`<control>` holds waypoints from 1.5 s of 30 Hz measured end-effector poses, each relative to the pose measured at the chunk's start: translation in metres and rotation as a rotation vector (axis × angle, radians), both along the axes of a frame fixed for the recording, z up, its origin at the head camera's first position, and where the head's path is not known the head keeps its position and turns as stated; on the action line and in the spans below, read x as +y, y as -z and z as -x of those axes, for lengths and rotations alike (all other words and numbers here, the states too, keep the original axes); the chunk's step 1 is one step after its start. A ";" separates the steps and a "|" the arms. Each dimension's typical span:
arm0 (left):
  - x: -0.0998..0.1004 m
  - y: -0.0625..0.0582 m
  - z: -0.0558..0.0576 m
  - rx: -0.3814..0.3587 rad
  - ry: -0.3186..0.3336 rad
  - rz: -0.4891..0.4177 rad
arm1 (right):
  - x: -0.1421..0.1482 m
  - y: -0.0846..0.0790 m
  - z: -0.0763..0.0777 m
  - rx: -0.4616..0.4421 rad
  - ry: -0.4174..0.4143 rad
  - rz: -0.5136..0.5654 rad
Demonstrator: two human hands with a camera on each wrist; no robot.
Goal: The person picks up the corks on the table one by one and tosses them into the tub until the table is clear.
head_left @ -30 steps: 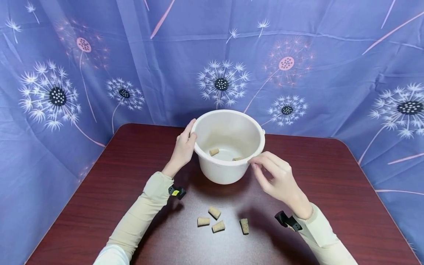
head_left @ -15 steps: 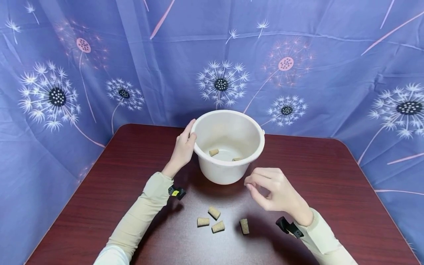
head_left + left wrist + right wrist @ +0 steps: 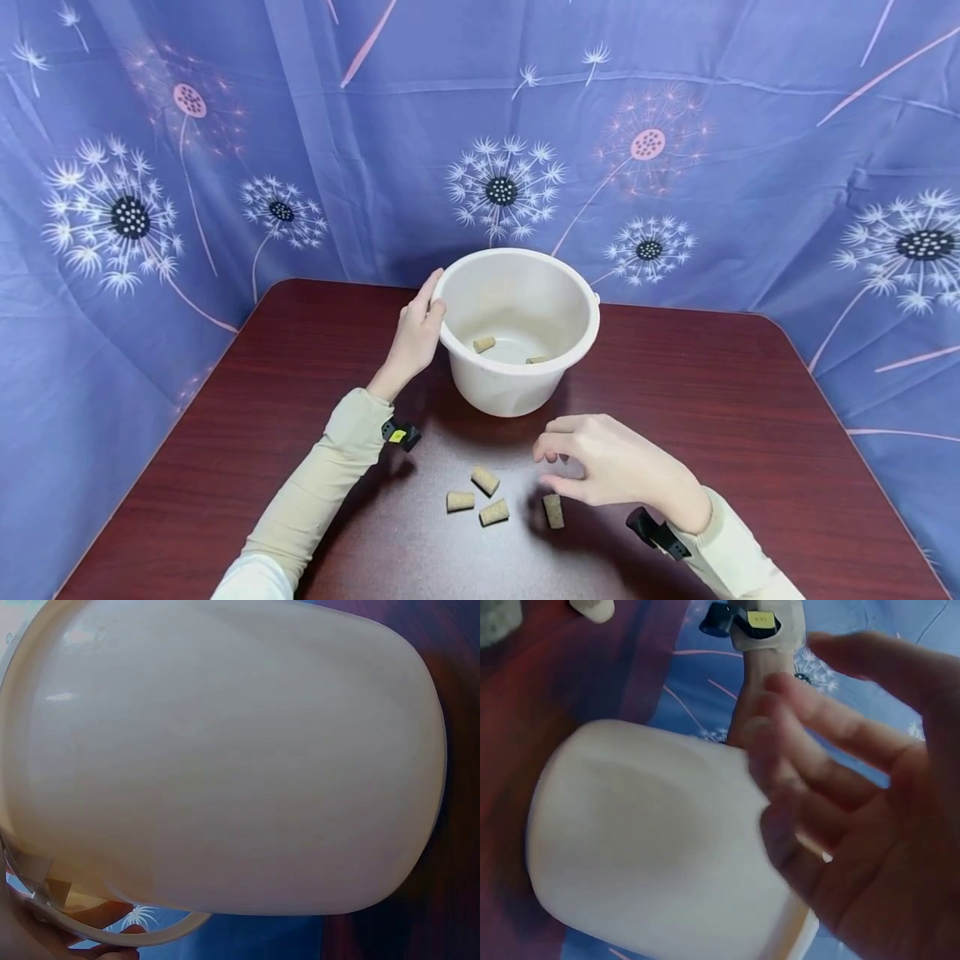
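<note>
A white plastic bucket (image 3: 504, 393) stands upright toward the back of the table, with two corks (image 3: 484, 344) visible on its bottom. My left hand (image 3: 412, 340) grips the bucket's left rim, thumb toward the front. In the left wrist view, fingers (image 3: 112, 909) lie by the bucket's handle (image 3: 176, 931). My right hand (image 3: 611, 458) hovers in front of the bucket with loosely bent fingers parted from the thumb and nothing between them. Just below its thumb lies a single cork (image 3: 553, 512). Left of that one, three more corks (image 3: 494, 512) lie close together.
The dark red wood table (image 3: 720, 400) has rounded back corners. Behind it and at both sides hangs a blue cloth (image 3: 390, 167) printed with dandelions. Each wrist wears a small black camera (image 3: 657, 533).
My right hand has moved from the bucket's front right rim down toward the single cork, and its fingers have spread apart. The left hand and the bucket have stayed put.
</note>
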State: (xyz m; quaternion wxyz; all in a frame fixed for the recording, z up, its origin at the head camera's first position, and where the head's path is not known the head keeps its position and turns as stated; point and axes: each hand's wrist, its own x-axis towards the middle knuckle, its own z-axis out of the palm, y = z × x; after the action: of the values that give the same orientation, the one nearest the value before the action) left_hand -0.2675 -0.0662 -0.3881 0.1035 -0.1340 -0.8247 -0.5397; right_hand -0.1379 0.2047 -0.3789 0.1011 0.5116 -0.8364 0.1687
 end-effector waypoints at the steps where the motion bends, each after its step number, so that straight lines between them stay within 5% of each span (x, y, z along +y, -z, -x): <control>1: 0.000 0.000 0.000 -0.002 0.000 -0.002 | 0.000 0.001 -0.001 -0.028 0.008 -0.027; 8: 0.000 0.000 0.000 -0.010 -0.010 -0.003 | -0.003 0.011 -0.006 -0.236 0.062 -0.168; 14: 0.000 0.000 0.001 -0.017 -0.012 0.004 | -0.004 0.018 -0.007 -0.330 0.108 -0.222; 23: 0.000 0.000 0.001 -0.016 -0.006 0.001 | -0.009 0.032 -0.009 -0.366 0.219 -0.307; 45: 0.000 0.000 0.001 -0.026 -0.007 0.007 | -0.016 0.045 -0.019 -0.476 0.283 -0.357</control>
State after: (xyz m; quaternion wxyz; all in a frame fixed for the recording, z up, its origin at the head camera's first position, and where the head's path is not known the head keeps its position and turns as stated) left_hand -0.2680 -0.0660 -0.3883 0.0942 -0.1243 -0.8284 -0.5381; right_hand -0.1189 0.1886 -0.4237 -0.1660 0.3460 -0.9158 0.1185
